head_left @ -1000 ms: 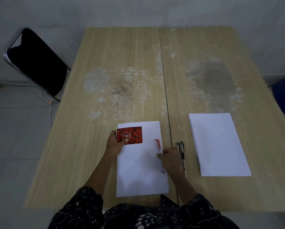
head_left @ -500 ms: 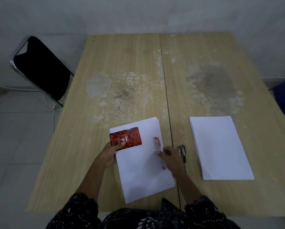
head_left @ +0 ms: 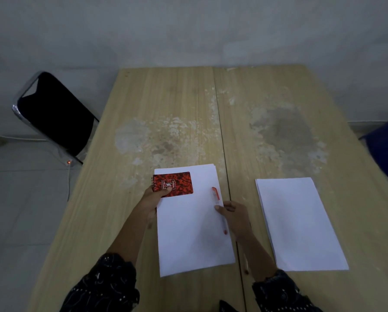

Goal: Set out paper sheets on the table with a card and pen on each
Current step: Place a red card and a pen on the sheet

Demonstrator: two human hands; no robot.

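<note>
We observe a red-and-black mottled card (head_left: 174, 184), spiral-bound along its left short edge, lying across the upper left corner of a white paper sheet (head_left: 193, 233) on the wooden surface (head_left: 166, 104). Its long axis runs left to right, slightly tilted. A framed white emblem with lettering sits on its cover; the writing is too small for us to read.

Left hand (head_left: 151, 200): closed on the card's lower left corner, thumb on top of the cover.

Right hand (head_left: 234, 216): fingers pinched around a red pen (head_left: 217, 200) about mid-barrel. The pen lies along the sheet's right edge, long axis running near to far, the broad red end pointing away from the person and a small red tip toward them.

The sheet's long axis runs near to far, rotated slightly counter-clockwise relative to the seam between the two surface panels. A second stack of paper (head_left: 298, 224) rests to the right, well apart from both hands, with nothing on it.

A black folding chair (head_left: 53, 113) stands off the surface's left edge.
</note>
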